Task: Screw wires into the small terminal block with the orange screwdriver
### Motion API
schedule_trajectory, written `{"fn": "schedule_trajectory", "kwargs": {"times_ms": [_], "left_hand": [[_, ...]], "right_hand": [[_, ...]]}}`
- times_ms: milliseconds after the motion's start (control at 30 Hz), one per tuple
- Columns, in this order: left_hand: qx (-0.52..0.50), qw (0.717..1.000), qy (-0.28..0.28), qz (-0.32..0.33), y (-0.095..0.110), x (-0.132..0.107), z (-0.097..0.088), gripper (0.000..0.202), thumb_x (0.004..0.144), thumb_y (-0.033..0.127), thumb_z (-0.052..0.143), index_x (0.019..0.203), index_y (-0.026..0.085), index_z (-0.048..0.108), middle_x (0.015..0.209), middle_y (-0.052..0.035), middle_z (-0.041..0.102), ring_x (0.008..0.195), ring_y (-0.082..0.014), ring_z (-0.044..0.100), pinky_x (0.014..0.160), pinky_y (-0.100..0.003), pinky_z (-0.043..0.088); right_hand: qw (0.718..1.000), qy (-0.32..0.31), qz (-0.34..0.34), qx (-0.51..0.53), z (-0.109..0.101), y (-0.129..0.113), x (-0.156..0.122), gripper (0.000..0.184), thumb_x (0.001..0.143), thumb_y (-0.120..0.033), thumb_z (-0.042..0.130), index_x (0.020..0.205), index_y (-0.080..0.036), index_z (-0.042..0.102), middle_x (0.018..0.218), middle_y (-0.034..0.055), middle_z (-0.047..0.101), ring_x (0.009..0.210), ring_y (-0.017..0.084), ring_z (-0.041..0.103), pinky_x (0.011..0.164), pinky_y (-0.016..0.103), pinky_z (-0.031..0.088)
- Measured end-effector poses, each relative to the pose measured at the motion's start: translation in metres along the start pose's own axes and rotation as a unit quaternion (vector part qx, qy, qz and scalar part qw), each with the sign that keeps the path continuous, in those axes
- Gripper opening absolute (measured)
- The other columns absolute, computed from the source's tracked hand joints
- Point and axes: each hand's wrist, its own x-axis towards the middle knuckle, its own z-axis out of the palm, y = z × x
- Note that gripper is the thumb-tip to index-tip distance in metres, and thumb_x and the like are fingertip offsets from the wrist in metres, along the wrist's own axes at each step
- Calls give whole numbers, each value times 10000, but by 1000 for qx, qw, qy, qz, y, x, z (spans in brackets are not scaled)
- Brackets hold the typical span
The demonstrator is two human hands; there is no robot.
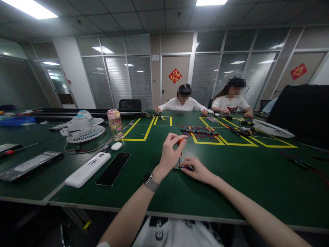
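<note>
The fingers of the left hand are grasping the screwdriver by its orange-and-black handle, with the index finger arching over towards the top; the shaft is standing nearly upright, pointing down at a small green board, which is lying on the green surface just in front of the person; the fingers of the right hand are gripping the board's near-right side, with a dark piece showing beneath them. Whether the tip is sitting properly in place is too small to tell. Doing this well is probably depending on three things: keeping the shaft square to the board — a leaning shaft is likely to be slipping; letting the index finger be pressing straight down while the thumb and other fingers are doing the turning; and having the right hand bracing the board flat against the surface, its fingertips staying clear of the tip. The tangle of wired boards is lying farther off — well apart, so its leads are not getting in the way.
</note>
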Motion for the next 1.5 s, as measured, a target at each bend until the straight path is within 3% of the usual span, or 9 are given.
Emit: {"fn": "schedule_trajectory", "kwargs": {"times_ms": [233, 467, 600, 700, 867, 967, 1067, 1267, 1500], "left_hand": [[-44, 999, -19, 6, -4, 0, 1, 332, 937, 186, 406, 1202, 209, 605, 1222, -66, 622, 1144, -181, 567, 1000, -349, 437], [-20, 1000, 13, -2, -4, 1, 2, 239, 868, 194, 568, 1088, 199, 663, 1057, -55, 690, 991, -180, 637, 899, -321, 487], [26, 999, 38, 14, -3, 0, 2, 207, 780, 218, 692, 986, 232, 703, 945, -28, 594, 868, -155, 596, 838, -305, 486], [26, 999, 33, 11, -2, 0, 2, 246, 796, 245, 676, 1042, 244, 690, 1019, -39, 538, 935, -161, 575, 888, -313, 475], [-34, 999, -19, 12, -2, 0, 1, 325, 941, 186, 414, 1207, 229, 596, 1148, -65, 604, 1068, -167, 575, 958, -318, 447], [-4, 1000, -4, 8, -3, 0, 2, 264, 887, 222, 548, 1135, 226, 640, 1007, -50, 629, 945, -171, 600, 883, -315, 475], [37, 999, 15, 3, -2, 0, 1, 294, 797, 281, 681, 1089, 246, 670, 1042, -49, 576, 993, -189, 568, 917, -336, 460], [-12, 1000, -19, 4, -3, 0, 0, 341, 949, 201, 391, 1228, 236, 585, 1311, -67, 531, 1234, -176, 485, 1074, -361, 366], [17, 1000, 23, -9, -8, 2, 3, 323, 813, 155, 630, 1131, 211, 640, 1075, -57, 675, 999, -193, 622, 932, -350, 473]], "right_hand": [[1000, -6, -2, 2, -3, -3, 0, 215, 873, -287, 567, 970, -186, 730, 778, 43, 594, 691, 149, 544, 648, 257, 426], [1000, -5, 5, 0, -2, -4, 1, 206, 867, -275, 572, 955, -178, 731, 774, 45, 596, 693, 153, 549, 661, 267, 430], [1000, -5, 6, 2, -2, -4, 1, 205, 869, -280, 574, 956, -182, 732, 775, 42, 595, 684, 151, 544, 657, 265, 429], [1000, -5, 8, 2, -2, -4, 1, 206, 868, -279, 574, 960, -184, 732, 776, 42, 596, 683, 150, 545, 657, 264, 431], [1000, -4, -1, 6, -2, -3, 1, 213, 872, -285, 568, 958, -177, 731, 771, 43, 590, 685, 149, 547, 650, 259, 430], [1000, -1, 3, 3, -1, -3, 1, 206, 868, -280, 572, 949, -178, 732, 767, 42, 590, 686, 150, 546, 645, 258, 427], [1000, -3, 6, -2, -2, -4, 1, 205, 868, -274, 570, 951, -180, 733, 773, 43, 595, 685, 150, 545, 657, 263, 428], [1000, -8, -2, 3, -3, -4, 0, 215, 875, -282, 566, 964, -176, 731, 777, 46, 596, 698, 154, 554, 660, 265, 429], [1000, -7, 1, 0, -1, -2, 0, 198, 866, -263, 578, 962, -178, 728, 772, 43, 587, 705, 157, 551, 664, 262, 420]]}}
